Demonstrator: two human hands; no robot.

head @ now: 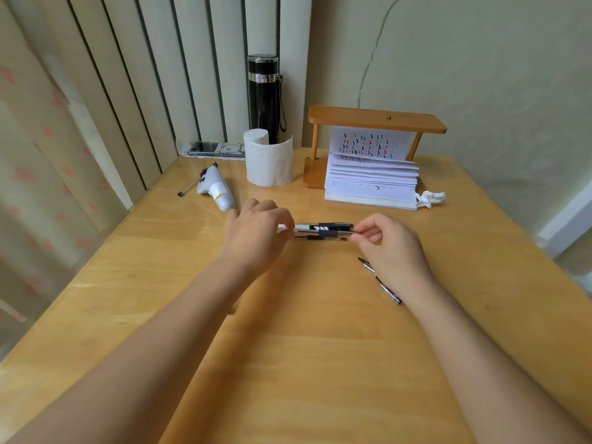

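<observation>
Left hand curls its fingers over the left end of a bunch of pens. Right hand pinches the right end between thumb and forefinger. Pens sit level, side by side, mid-bench, between both hands; resting or just lifted, cannot tell. Gripped at both ends, probably to square them up and keep them together. Loose pen lies beside the right wrist, likely next to join. Paper stack and tissue roll well behind.
</observation>
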